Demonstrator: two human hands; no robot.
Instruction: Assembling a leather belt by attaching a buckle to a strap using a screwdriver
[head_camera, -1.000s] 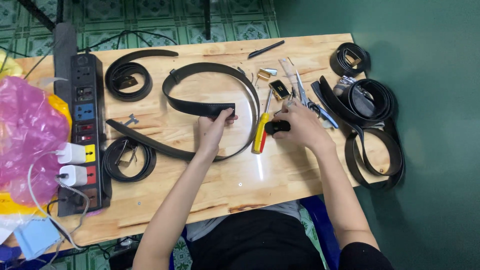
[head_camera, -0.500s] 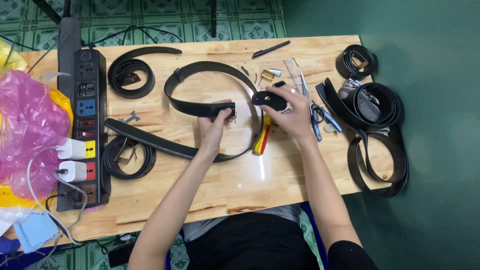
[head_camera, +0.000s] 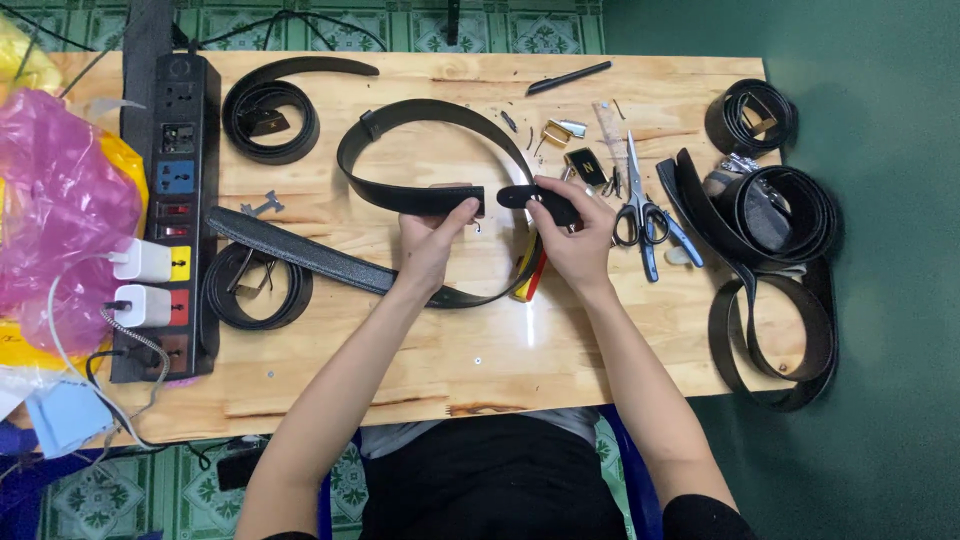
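A long black leather belt (head_camera: 420, 115) lies curled in a loop on the wooden table (head_camera: 480, 360). My left hand (head_camera: 432, 240) grips the cut end of this belt near the table's middle. My right hand (head_camera: 570, 235) holds a short black belt piece (head_camera: 535, 198) just to the right of that end, the two ends a small gap apart. A red and yellow tool (head_camera: 530, 275) lies under my right hand, mostly hidden.
Scissors (head_camera: 640, 210), gold buckles (head_camera: 565, 130) and a black pen (head_camera: 568, 78) lie at the right back. Coiled belts (head_camera: 770, 215) crowd the right edge; more coils (head_camera: 268, 120) sit left. A black power strip (head_camera: 165, 200) with white chargers and a pink bag (head_camera: 60, 200) fill the left side.
My right hand has left the red and yellow tool, picked up the short black piece and brought it left toward the belt end held by my left hand.
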